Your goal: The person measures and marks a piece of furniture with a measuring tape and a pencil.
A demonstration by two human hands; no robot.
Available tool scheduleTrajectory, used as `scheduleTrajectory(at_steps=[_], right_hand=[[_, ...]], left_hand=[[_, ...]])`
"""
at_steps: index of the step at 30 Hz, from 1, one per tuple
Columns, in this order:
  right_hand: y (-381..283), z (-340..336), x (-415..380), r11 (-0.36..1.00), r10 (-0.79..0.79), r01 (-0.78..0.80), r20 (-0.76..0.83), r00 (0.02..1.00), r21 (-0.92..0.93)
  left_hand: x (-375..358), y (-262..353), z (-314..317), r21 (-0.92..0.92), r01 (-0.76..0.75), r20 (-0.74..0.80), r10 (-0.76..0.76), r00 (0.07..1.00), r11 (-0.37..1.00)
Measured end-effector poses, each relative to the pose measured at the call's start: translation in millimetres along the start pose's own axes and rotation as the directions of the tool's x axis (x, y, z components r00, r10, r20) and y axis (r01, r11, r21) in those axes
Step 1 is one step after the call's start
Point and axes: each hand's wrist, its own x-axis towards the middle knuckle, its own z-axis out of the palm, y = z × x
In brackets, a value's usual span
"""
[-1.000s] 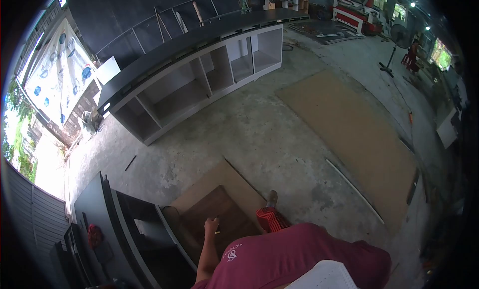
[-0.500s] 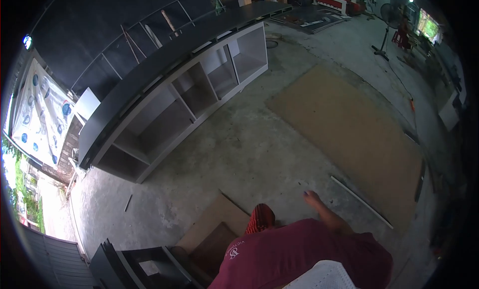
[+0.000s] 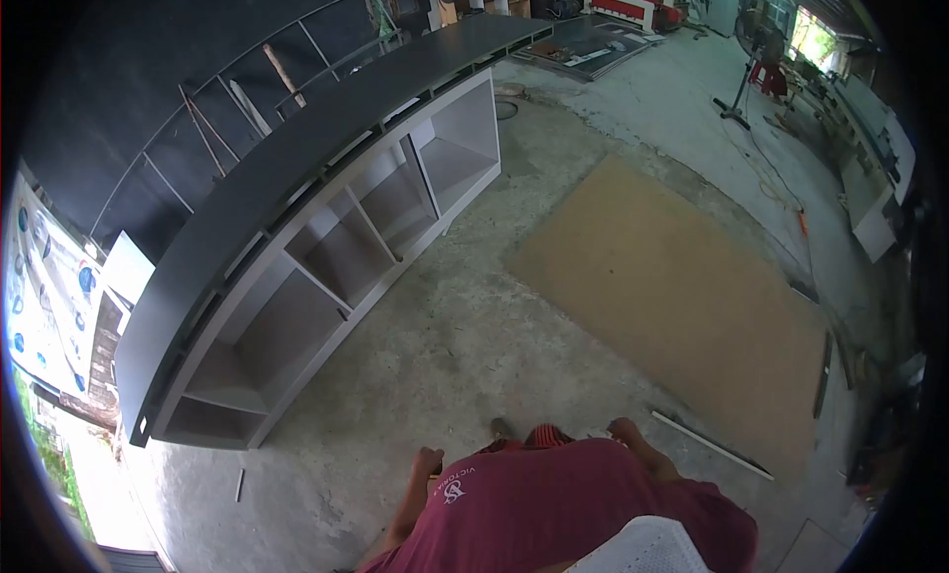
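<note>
My left hand (image 3: pixel 427 462) hangs beside my hip, with the fingers curled closed. What it holds, if anything, is too small to make out. On the other side my right hand (image 3: pixel 625 432) hangs low by my leg, partly covered by my maroon shirt (image 3: pixel 563 494); its fingers do not show clearly. Neither hand touches the long cabinet (image 3: pixel 341 247), which has a dark top and open pale compartments and stands on the floor ahead to the left. Closest to my right hand on the floor is a thin pale strip (image 3: pixel 712 444).
A large brown board (image 3: pixel 672 286) lies flat on the concrete floor (image 3: pixel 445 316) ahead to the right. Further back are a stand fan (image 3: pixel 736 93) and a red and white machine (image 3: pixel 633 4). A metal frame and sticks (image 3: pixel 282 74) lean against the dark wall.
My view has shifted, and the cabinet now appears lower and further left. My left hand has come into view. The dark pieces at lower left have left the frame.
</note>
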Motion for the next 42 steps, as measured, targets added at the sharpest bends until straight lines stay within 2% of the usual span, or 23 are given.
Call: scheduleTrajectory(at_steps=[2,3,5,7,8,9,12,16,19,20,21,22,26,27,28,30,31,32,34,38,40,41,42], right_hand=[[-3,-3,11,0.973,-0.03,0.054,-0.108,0.994,0.225],[-3,-5,19,0.982,-0.117,0.132,-0.117,0.986,0.132],[-36,-22,23,0.975,-0.008,0.025,-0.079,0.997,0.223],[-94,-49,28,0.993,0.112,-0.111,0.034,0.993,-0.045],[-17,6,65,0.992,0.118,-0.117,0.029,0.993,-0.048],[-23,36,134,0.905,-0.242,0.21,-0.042,0.969,-0.369],[-68,-20,167,0.962,-0.084,0.083,0.008,0.996,-0.26],[-155,-141,256,0.992,0.118,-0.114,0.07,0.99,-0.062],[-194,-254,313,0.991,0.051,-0.041,-0.078,0.996,0.127],[-205,-285,335,0.936,0.074,-0.038,-0.092,0.993,0.35],[-219,-318,361,0.952,-0.05,0.102,-0.185,0.982,0.287],[-241,-348,385,0.979,-0.044,0.096,-0.276,0.96,0.18],[-313,-445,463,0.902,-0.18,0.331,-0.454,0.872,0.278],[-345,-469,467,0.85,-0.193,0.39,-0.478,0.857,0.355],[-384,-497,463,0.881,-0.226,0.385,-0.47,0.853,0.275],[-454,-545,443,0.88,-0.279,0.41,-0.436,0.856,0.242],[-485,-564,439,0.849,-0.298,0.438,-0.418,0.858,0.294],[-509,-579,444,0.851,-0.289,0.43,-0.414,0.863,0.302],[-550,-602,455,0.687,-0.441,0.631,-0.483,0.757,0.361],[-627,-687,483,0.764,-0.483,0.554,-0.277,0.831,0.329],[-658,-724,488,0.684,-0.534,0.551,-0.187,0.825,0.478],[-661,-736,499,0.692,-0.523,0.539,-0.18,0.833,0.481],[-665,-745,513,0.674,-0.555,0.595,-0.232,0.799,0.438]], left_hand=[[32,35,-56,-0.026,0.122,0.047,-0.121,0.992,0.992],[49,56,-72,-0.081,0.188,0.016,-0.188,0.982,0.979],[87,82,-99,-0.123,0.232,-0.023,-0.236,0.971,0.965],[125,107,-115,-0.13,0.234,0.078,-0.226,0.971,0.963],[135,128,-128,-0.12,0.262,0.103,-0.25,0.963,0.958],[155,134,-127,-0.128,0.26,0.107,-0.247,0.963,0.957],[210,141,-132,-0.05,0.318,0.05,-0.316,0.947,0.947],[316,182,-194,0.071,0.19,-0.046,-0.187,0.981,0.979],[367,205,-221,0.162,0.119,-0.058,-0.111,0.992,0.98],[382,209,-228,0.19,0.099,-0.062,-0.088,0.994,0.977],[395,215,-232,0.214,0.078,-0.059,-0.066,0.996,0.974],[401,216,-231,0.236,0.06,-0.045,-0.051,0.998,0.97],[450,238,-223,0.294,-0.034,-0.026,0.044,0.999,0.955],[490,237,-219,0.169,0.013,-0.171,0.016,0.985,0.986],[532,236,-214,0.037,0.045,-0.307,-0.032,0.951,0.998],[579,293,-258,-0.274,-0.058,-0.32,-0.034,0.947,0.96],[597,338,-288,-0.659,0.021,-0.188,-0.191,0.963,0.752],[613,386,-316,-0.908,0.119,0.002,-0.279,0.96,0.401],[638,466,-367,-0.933,-0.009,-0.052,-0.11,0.993,0.359],[729,575,-435,-0.922,-0.003,0.034,0.086,0.996,0.388],[755,621,-467,-0.808,-0.074,0.093,0.251,0.964,0.584],[774,633,-471,-0.81,-0.061,0.107,0.249,0.963,0.583],[796,644,-471,-0.752,-0.184,0.065,0.349,0.935,0.632]])
